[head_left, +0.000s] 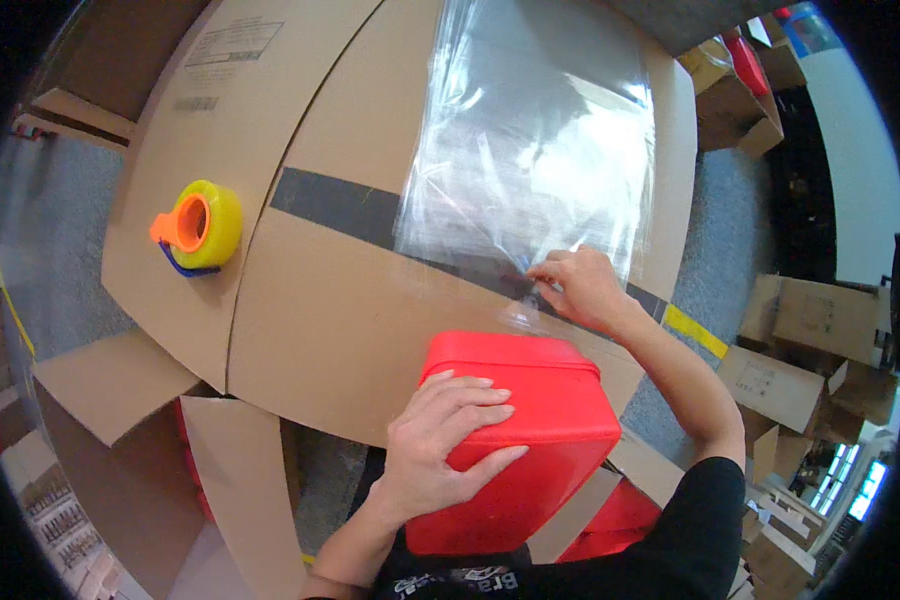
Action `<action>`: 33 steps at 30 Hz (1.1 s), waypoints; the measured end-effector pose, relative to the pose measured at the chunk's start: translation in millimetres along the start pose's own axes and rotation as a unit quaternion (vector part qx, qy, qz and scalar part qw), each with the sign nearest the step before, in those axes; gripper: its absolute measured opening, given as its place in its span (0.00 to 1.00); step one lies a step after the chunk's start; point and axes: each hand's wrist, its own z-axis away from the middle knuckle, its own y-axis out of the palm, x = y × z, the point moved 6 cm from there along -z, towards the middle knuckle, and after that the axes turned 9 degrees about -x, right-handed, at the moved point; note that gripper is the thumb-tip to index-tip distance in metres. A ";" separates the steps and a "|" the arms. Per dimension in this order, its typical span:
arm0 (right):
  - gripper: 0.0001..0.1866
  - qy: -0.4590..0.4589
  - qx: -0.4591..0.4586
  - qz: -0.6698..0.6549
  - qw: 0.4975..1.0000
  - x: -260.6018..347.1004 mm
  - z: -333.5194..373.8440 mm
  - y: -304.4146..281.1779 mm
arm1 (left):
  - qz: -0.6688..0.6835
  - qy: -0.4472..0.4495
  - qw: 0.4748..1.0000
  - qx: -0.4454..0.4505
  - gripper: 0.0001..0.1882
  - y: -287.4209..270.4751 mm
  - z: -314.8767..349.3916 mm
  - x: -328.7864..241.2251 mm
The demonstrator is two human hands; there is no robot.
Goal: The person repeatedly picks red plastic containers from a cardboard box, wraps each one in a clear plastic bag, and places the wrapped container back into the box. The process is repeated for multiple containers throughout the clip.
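A red box (520, 400) with rounded edges and a lid seam stands tilted between my body and the near edge of the cardboard surface. My left hand (435, 440) grips its left side, fingers over the top face and thumb along the near side. Beyond it, a stack of clear plastic bags (530, 150) lies flat on the cardboard. At the near edge of that stack, my right hand (582, 285) is closed in a pinch on the film of a plastic bag. Its fingertips partly hide the pinched spot.
A yellow tape roll on an orange dispenser (198, 228) rests on the cardboard surface (310, 300) at left. Black tape (340, 208) crosses that surface. An open carton (120, 470) stands at lower left, with more red boxes (620, 520) at lower right. Cartons (820, 320) are piled at right.
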 end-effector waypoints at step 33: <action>0.08 -0.135 -0.348 -0.201 0.906 113.8 109.2 -49.1 | -0.192 0.210 0.955 -0.081 0.26 -7.4 43.6 -5.4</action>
